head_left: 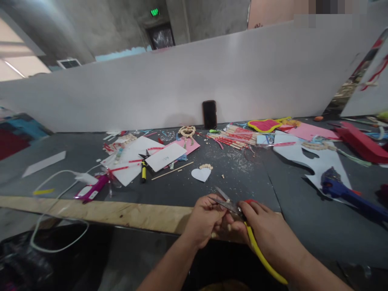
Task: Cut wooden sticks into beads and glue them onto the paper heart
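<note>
My right hand (263, 220) is wrapped round a pair of scissors (230, 206) with a yellow handle and a bit of red by the fingers. Their blades are parted and point left, over the front edge of the table. My left hand (204, 220) is closed in a pinch right at the blades. A small pale piece (228, 200) shows between the blades; how the left fingers grip it is partly hidden. Beyond the hands lies a white paper heart (201, 174), with a cluster of small pale bits (206, 166) along its top edge.
Yellow-handled pliers (143, 171), a thin stick (172, 170) and a white card (165, 157) lie left of the heart. A purple glue gun (92, 190) with a cord is further left, a blue tool (348, 194) at right. A phone (209, 114) leans on the white partition (136, 93).
</note>
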The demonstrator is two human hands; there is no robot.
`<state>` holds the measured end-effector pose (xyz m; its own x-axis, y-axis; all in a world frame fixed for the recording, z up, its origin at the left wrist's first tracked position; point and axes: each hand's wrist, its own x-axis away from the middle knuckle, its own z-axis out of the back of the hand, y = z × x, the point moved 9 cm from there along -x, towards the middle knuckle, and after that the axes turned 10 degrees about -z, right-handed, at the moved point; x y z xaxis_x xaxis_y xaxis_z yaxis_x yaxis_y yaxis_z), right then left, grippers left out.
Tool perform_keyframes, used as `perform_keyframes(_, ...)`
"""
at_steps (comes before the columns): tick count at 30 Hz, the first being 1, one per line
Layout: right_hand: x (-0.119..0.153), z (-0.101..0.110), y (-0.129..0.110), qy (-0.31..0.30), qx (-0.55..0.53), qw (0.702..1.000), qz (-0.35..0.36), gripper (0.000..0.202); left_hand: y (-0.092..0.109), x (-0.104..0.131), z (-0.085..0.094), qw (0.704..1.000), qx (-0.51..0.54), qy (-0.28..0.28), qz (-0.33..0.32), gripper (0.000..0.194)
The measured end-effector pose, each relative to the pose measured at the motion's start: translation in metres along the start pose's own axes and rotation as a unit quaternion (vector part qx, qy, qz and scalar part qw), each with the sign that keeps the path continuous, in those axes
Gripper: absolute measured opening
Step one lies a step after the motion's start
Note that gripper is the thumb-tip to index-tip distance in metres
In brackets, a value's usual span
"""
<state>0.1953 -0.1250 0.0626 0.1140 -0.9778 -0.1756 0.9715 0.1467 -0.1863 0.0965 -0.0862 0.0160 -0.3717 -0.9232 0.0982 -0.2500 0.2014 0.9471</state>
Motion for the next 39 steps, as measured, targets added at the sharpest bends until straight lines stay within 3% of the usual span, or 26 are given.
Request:
perform_keyframes(3, -0.005, -0.003, 0.006, -0.031, -0.006, 0.999, -0.023, 0.024, 0.015, 0.000, 0.004, 0.983, -0.148, 0.033, -0.108, 0.025)
perform_keyframes(6, -0.010, -0.003, 0.010, -0.051, -0.014, 0.998, -0.042, 0.024, 0.030, 0.003, 0.000, 0.928, -0.315, 0.045, -0.195, 0.030)
perform_keyframes(8, -0.012, -0.004, 0.010, -0.075, -0.028, 0.995, -0.053, 0.025, 0.033, 0.004, -0.003, 0.906, -0.362, 0.049, -0.214, 0.030)
perform_keyframes(11, -0.014, -0.002, 0.007, -0.112, -0.072, 0.989, -0.070, 0.029, 0.036, 0.003, -0.007, 0.902, -0.362, 0.040, -0.231, 0.032)
perform_keyframes(15, -0.018, 0.004, 0.009, -0.130, -0.137, 0.977, -0.100, 0.037, 0.033, -0.002, -0.010, 0.920, -0.321, 0.020, -0.223, 0.037)
perform_keyframes(19, -0.024, -0.002, 0.023, -0.143, -0.048, 0.984, -0.090, 0.033, 0.030, -0.006, 0.004, 0.935, -0.296, 0.044, -0.188, 0.034)
perform_keyframes(25, -0.039, -0.001, 0.067, -0.049, 0.081, 0.989, -0.112, 0.045, 0.034, -0.010, 0.028, 0.942, -0.277, 0.069, -0.176, 0.031)
perform_keyframes(30, -0.054, -0.001, 0.096, -0.043, 0.137, 0.982, -0.125, 0.039, 0.049, -0.016, 0.041, 0.929, -0.309, 0.066, -0.194, 0.030)
perform_keyframes(34, -0.061, 0.002, 0.114, -0.079, 0.174, 0.970, -0.148, 0.025, 0.061, -0.017, 0.052, 0.900, -0.366, 0.070, -0.225, 0.026)
perform_keyframes(39, -0.084, 0.013, 0.108, -0.121, 0.170, 0.969, -0.135, 0.024, 0.043, -0.013, 0.056, 0.901, -0.391, 0.043, -0.181, 0.025)
